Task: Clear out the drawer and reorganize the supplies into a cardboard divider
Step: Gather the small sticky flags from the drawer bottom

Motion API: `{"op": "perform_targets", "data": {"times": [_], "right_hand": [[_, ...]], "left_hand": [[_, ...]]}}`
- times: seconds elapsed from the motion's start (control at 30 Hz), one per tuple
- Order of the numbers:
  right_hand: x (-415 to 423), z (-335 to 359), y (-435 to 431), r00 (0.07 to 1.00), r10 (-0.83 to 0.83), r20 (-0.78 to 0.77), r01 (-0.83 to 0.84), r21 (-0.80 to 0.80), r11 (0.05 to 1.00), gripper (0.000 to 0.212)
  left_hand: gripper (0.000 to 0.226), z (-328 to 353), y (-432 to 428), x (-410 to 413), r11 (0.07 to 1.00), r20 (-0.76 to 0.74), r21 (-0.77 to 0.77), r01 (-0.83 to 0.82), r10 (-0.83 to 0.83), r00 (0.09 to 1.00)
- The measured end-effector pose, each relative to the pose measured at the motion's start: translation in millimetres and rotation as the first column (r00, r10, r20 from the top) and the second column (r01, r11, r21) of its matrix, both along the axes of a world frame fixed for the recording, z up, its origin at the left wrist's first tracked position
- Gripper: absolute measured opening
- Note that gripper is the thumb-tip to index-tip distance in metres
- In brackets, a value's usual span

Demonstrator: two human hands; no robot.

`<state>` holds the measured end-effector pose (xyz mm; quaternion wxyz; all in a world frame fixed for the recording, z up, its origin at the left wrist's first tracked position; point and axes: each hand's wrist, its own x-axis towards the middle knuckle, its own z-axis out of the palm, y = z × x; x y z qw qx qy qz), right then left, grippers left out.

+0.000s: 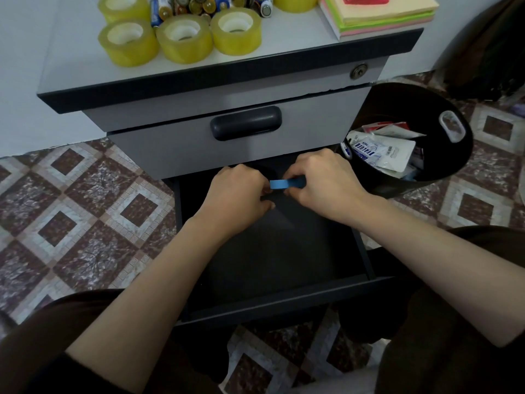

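Both hands are over the back part of the open drawer (284, 298). The left hand (238, 191) pinches one end of a small blue strip (279, 184). The right hand (324, 183) has its fingers curled round the other end. I cannot tell what the strip is; it may be tape or a band. The drawer looks dark and bare inside, so the clearing out seems nearly done. The yellow tape rolls (184, 38), the batteries (199, 4) and the paper pads (380, 15) sit on top of the desk (284, 56). A black bin (443, 177) stands just beside the drawer, with packets (380, 155) in it. No cardboard divider shows anywhere.

Here is what could go wrong. The strip is small and held only at its ends. If one hand lets go too soon, it could fall into the dark drawer, where it is hard to spot. If it is sticky, it could cling to a finger or fold onto itself. The rolls sit near the front edge of the desk, so a bump could send one off the edge
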<state>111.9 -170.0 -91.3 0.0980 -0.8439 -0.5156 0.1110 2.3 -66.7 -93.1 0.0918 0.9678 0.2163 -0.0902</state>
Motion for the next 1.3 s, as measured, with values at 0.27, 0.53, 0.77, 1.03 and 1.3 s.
{"op": "perform_targets", "data": {"times": [0.27,0.53,0.77,1.03,1.3], "right_hand": [[1.1,1.6,-0.6,1.000,-0.001,0.001,0.001,0.013,1.000,0.026],[1.0,1.8,0.3,1.000,-0.004,-0.021,0.004,-0.017,1.000,0.025],[-0.5,-0.9,0.2,0.994,0.029,-0.109,-0.029,0.000,1.000,0.024],[0.9,0.9,0.8,0.973,0.084,-0.214,-0.064,0.098,0.993,0.030],[-1.1,5.3,2.3,0.982,0.088,-0.168,-0.076,0.076,0.994,0.021]], "left_hand": [[0.034,2.8,4.5,-2.1,0.998,0.048,-0.048,-0.033,0.035,0.998],[0.036,4.6,7.2,-2.4,1.000,0.066,-0.018,-0.022,0.024,0.998],[0.041,5.2,2.7,-1.9,0.994,0.145,-0.104,0.030,-0.014,0.989],[0.030,8.0,5.9,-2.9,0.998,0.149,-0.056,-0.007,0.015,0.989],[0.027,17.0,3.2,-10.4,0.997,0.175,-0.073,-0.039,0.051,0.983]]}}
